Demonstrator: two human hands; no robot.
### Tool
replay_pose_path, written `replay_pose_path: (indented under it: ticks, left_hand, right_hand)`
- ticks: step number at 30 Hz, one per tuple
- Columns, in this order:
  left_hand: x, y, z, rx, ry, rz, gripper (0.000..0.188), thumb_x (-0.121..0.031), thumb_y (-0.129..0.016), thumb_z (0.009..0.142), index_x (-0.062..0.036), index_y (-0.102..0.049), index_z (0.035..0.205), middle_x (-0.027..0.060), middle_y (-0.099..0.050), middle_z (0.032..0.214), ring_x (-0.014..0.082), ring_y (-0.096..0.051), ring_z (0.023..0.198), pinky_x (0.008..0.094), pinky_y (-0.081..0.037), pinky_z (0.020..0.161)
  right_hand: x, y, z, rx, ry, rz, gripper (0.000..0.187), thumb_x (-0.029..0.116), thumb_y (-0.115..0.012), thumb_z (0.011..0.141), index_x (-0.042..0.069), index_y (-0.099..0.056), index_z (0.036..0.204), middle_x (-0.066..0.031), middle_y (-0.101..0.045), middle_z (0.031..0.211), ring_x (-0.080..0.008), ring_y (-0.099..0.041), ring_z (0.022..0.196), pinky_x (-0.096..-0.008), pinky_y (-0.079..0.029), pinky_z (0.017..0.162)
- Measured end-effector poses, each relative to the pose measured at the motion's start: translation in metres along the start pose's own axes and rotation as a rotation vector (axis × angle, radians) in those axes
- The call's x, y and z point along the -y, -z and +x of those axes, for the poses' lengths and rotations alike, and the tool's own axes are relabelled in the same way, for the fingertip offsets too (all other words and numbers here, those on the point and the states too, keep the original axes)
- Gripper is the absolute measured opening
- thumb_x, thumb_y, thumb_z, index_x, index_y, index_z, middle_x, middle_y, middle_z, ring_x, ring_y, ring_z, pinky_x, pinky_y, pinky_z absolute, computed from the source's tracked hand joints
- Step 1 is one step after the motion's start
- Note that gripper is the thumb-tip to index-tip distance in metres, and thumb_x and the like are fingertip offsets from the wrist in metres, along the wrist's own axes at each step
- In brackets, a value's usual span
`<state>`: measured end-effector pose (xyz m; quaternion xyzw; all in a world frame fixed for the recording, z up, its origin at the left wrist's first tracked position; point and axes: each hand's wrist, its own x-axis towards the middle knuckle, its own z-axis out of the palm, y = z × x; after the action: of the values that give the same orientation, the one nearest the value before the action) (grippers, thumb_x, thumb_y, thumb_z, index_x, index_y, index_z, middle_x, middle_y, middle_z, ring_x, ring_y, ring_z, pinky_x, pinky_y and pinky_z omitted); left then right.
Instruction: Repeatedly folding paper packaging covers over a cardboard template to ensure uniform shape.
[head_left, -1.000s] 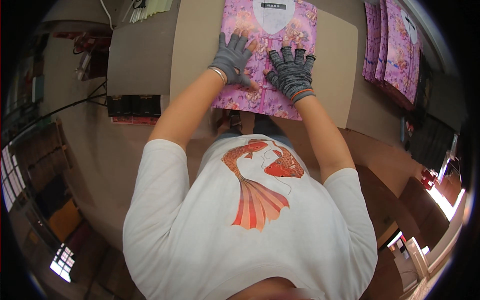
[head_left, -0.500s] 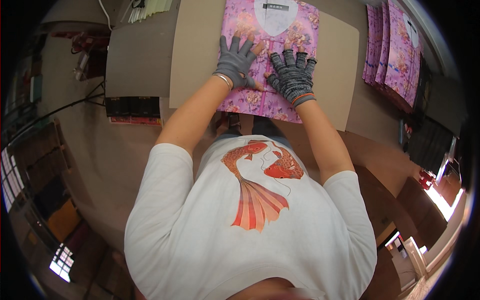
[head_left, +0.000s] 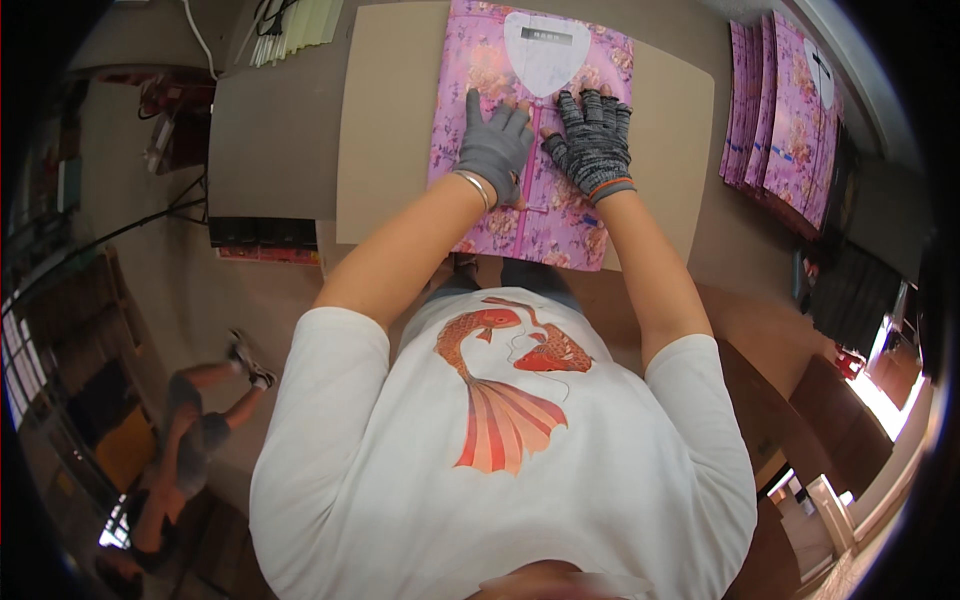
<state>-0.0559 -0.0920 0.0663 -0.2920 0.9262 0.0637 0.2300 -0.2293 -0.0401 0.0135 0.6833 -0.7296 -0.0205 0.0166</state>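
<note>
A pink and purple floral-printed flat piece (head_left: 470, 45), with a white shield-shaped patch near its far end and a crease-like pink line down its middle, lies in front of me. My left hand (head_left: 492, 145), in a plain grey fingertip-less glove, rests palm down on it left of the line, fingers stretched out. Right of the line, my right hand (head_left: 590, 140), in a mottled black-and-grey glove with an orange cuff, lies flat with fingers slightly spread. Whether the piece is a folded bag or a box blank I cannot tell. Both hands press its surface and grasp nothing.
Under the piece is a large tan board (head_left: 390, 110) on the table. A stack of similar floral pieces (head_left: 795, 130) stands at the far right. Pale strips (head_left: 300, 30) lie at the far left. Another person (head_left: 180, 450) is in the background at lower left.
My left hand has shifted right, nearer the middle line, its fingers drawn closer together. The view has tilted a little. A person has come into view at lower left.
</note>
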Motion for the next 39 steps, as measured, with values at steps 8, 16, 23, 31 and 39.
replay_pose_path:
  ticks: [8, 16, 23, 31, 39]
  left_hand:
    - [-0.015, -0.012, 0.016, -0.061, 0.058, 0.005, 0.099, -0.044, -0.082, 0.063, -0.0016, -0.043, 0.143, 0.0177, -0.032, 0.156, 0.0308, -0.026, 0.146, 0.0727, -0.01, 0.113]
    - [-0.022, -0.007, 0.014, -0.063, 0.029, -0.053, 0.084, -0.032, -0.079, 0.068, 0.003, -0.047, 0.138, 0.0212, -0.034, 0.153, 0.0344, -0.027, 0.145, 0.0719, -0.012, 0.114]
    - [-0.019, -0.003, 0.013, -0.04, 0.008, 0.007, 0.091, -0.042, -0.078, 0.071, 0.0027, -0.043, 0.142, 0.0216, -0.029, 0.157, 0.0338, -0.026, 0.147, 0.0715, -0.011, 0.114]
    - [-0.01, 0.003, 0.008, -0.028, 0.003, 0.005, 0.109, -0.06, -0.082, 0.06, 0.002, -0.043, 0.141, 0.0173, -0.032, 0.156, 0.0294, -0.023, 0.149, 0.0729, -0.009, 0.113]
    - [-0.001, -0.003, 0.004, -0.068, -0.055, -0.05, 0.116, -0.069, -0.078, 0.058, 0.0007, -0.041, 0.144, 0.0147, -0.031, 0.157, 0.0322, -0.02, 0.15, 0.0749, -0.007, 0.111]
  right_hand:
    - [-0.047, -0.031, 0.06, -0.165, -0.023, 0.009, 0.082, 0.06, -0.056, 0.088, 0.011, -0.037, 0.151, -0.0239, -0.032, 0.156, -0.045, -0.027, 0.145, -0.0614, -0.018, 0.115]
    - [-0.146, -0.047, 0.19, -0.313, -0.207, -0.068, 0.081, 0.06, -0.049, 0.091, 0.01, -0.034, 0.153, -0.0223, -0.032, 0.157, -0.0413, -0.029, 0.145, -0.0639, -0.021, 0.113]
    - [-0.074, -0.016, 0.062, -0.063, -0.037, -0.178, 0.078, 0.055, -0.056, 0.086, 0.009, -0.041, 0.147, -0.0211, -0.037, 0.153, -0.0392, -0.033, 0.143, -0.0625, -0.023, 0.112]
    - [0.017, 0.006, -0.202, -0.009, 0.274, 0.292, 0.062, 0.046, -0.065, 0.084, 0.01, -0.056, 0.134, -0.0191, -0.049, 0.142, -0.0371, -0.043, 0.134, -0.0545, -0.033, 0.109]
    - [0.015, -0.006, -0.035, -0.138, -0.047, 0.199, 0.048, 0.034, -0.061, 0.087, 0.014, -0.058, 0.131, -0.0153, -0.053, 0.136, -0.0381, -0.043, 0.133, -0.0561, -0.03, 0.111]
